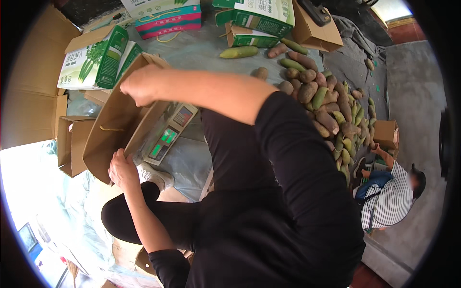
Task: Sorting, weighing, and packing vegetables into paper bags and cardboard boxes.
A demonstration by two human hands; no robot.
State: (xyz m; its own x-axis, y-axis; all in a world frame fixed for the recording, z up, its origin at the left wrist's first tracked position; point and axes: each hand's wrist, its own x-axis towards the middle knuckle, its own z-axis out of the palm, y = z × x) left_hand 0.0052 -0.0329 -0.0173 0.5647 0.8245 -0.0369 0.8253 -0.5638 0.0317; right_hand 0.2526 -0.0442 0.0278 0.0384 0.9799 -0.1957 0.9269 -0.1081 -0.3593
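An open brown cardboard box stands in front of me, a short yellow cord on its inner side. Around the rim at its near end, the fingers of my left hand are closed. My right arm reaches across to the far end, where my right hand is closed at the box's edge; its fingertips are partly hidden. Just right of the box lies a digital scale with lit green displays, partly covered by the box wall.
To the right spreads a heap of reddish-brown tubers and long green vegetables. Printed green-and-white cartons and a pink-and-blue carton stand beyond. A smaller brown box is at left. Another person bends beside the heap.
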